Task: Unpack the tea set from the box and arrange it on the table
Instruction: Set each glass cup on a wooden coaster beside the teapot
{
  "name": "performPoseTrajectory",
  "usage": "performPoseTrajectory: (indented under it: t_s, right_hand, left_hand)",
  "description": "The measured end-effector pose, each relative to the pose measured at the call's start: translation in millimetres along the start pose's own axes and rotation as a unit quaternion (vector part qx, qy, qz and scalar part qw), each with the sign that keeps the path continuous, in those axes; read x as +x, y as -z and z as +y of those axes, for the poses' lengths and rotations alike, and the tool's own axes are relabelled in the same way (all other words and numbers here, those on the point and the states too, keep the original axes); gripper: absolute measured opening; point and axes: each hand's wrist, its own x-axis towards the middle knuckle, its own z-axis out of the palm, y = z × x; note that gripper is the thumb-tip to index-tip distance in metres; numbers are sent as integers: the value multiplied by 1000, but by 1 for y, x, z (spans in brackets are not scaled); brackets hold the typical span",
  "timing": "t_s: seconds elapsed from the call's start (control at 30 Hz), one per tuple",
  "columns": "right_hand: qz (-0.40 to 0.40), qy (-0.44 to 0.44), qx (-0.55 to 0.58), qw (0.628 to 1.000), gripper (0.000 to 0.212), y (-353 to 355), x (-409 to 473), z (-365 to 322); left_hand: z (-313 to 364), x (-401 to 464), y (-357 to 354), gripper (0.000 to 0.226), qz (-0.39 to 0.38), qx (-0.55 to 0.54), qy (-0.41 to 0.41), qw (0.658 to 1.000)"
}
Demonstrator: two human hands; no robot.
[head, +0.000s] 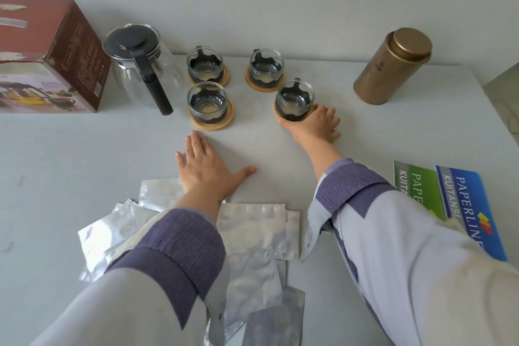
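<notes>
- Under both hands spreads the pale grey table (84,154), carrying everything else.
- Far left of the left hand (206,167) sits the red-brown cardboard box (56,64), closed side up, well apart from the hands.
- Beyond the left hand, slightly left, stands the clear glass teapot with black lid and handle (143,64); I judge it fragile and slippery on the belly, best taken by its black handle.
- Well right of the right hand (314,122) stands the gold cylindrical metal tin (390,64), upright.
- Beneath the left forearm lie crumpled silver foil pouches (250,233); beside the right sleeve lie blue and green paper booklets (463,205).
- Between and beyond the hands stand four small glass cups in black holders on round wooden coasters: three (207,101) (205,63) (265,66) untouched, and the near-right cup (295,100).
- Right hand curls around the near-right cup and its coaster at the base; the cup looks light yet breakable, and probably loose on the coaster, so hold low and slide gently.
- Left hand lies flat on the table, fingers straight, holding nothing.
</notes>
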Motion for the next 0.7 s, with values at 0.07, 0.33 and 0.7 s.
performPoseTrajectory:
  t_s: [0.07, 0.33, 0.7]
  right_hand:
    - [-2, 1, -2, 1000, 95, -4, -9, -4]
    - [-2, -10, 8, 1000, 94, -16, -30, -18]
    - [-49, 2, -3, 999, 104, -8, -45, -6]
  left_hand:
    - [0, 0, 0, 134, 0, 1, 1, 1000]
    - [0, 0, 0, 133, 1, 0, 5, 1000]
    - [0, -2, 4, 134, -16, 19, 0, 1000]
